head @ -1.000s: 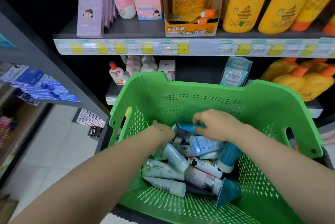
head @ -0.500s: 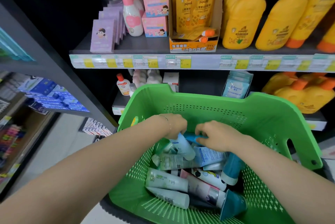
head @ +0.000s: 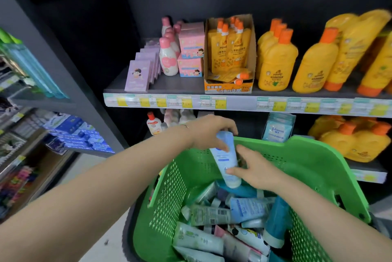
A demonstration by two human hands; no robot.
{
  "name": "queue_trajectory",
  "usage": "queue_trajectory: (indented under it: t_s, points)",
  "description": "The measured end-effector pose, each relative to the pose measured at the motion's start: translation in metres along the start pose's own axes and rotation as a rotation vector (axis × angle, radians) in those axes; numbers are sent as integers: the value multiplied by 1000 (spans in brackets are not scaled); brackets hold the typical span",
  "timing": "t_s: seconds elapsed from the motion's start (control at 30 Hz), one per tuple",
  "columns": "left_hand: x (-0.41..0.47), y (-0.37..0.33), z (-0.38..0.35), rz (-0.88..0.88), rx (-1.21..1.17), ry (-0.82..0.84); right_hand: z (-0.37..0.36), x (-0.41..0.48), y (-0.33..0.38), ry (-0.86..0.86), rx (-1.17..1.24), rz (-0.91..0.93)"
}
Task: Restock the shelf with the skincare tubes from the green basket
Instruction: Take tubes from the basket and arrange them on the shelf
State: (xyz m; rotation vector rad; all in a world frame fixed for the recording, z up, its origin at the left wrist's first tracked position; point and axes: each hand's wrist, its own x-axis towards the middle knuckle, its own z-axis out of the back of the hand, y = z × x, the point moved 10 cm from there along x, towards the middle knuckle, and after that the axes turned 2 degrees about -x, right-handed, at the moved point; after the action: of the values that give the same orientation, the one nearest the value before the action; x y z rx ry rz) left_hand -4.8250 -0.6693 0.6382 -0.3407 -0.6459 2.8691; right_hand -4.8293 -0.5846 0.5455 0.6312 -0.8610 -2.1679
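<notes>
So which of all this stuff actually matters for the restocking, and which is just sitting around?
Part of the job:
- light blue tube, gripped by the left hand, right hand touching its lower end
- green basket
- pile of tubes inside it

Just standing by:
- yellow bottles
- pink boxes
- purple boxes
- carton of yellow pouches

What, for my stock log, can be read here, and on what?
"pipid", cut off: yellow pouches.
"Johnson's": blue packet.
"保湿嫩肤": orange carton.
Too blurred to read: price tags, light blue tube, tubes in the green basket.
</notes>
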Motion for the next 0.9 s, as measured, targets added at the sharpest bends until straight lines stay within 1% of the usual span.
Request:
queue_trajectory:
  t_s: [0.07,0.13,0.2,0.3,0.4,0.47,0.63,0.83,0.9]
  points:
    - [-7,4,27,12,-139,-127,16,0,10,-42,89,23]
    - [-15,15,47,62,-286,-210,34,-1,21,-82,156,60]
    - [-22,25,59,102,-444,-252,53,0,34,-116,183,86]
    - [-27,33,64,121,-560,-273,78,1,54,-143,229,122]
    - [-27,31,63,105,-559,-261,100,3,76,-185,241,160]
    - [-26,21,66,63,-559,-264,111,4,88,-201,248,181]
    - [-26,3,89,3,-615,-333,138,3,118,-230,240,239]
    - [-31,-6,123,23,-682,-390,172,-2,156,-277,178,313]
    - [-36,-10,144,3,-680,-449,186,-3,171,-311,157,336]
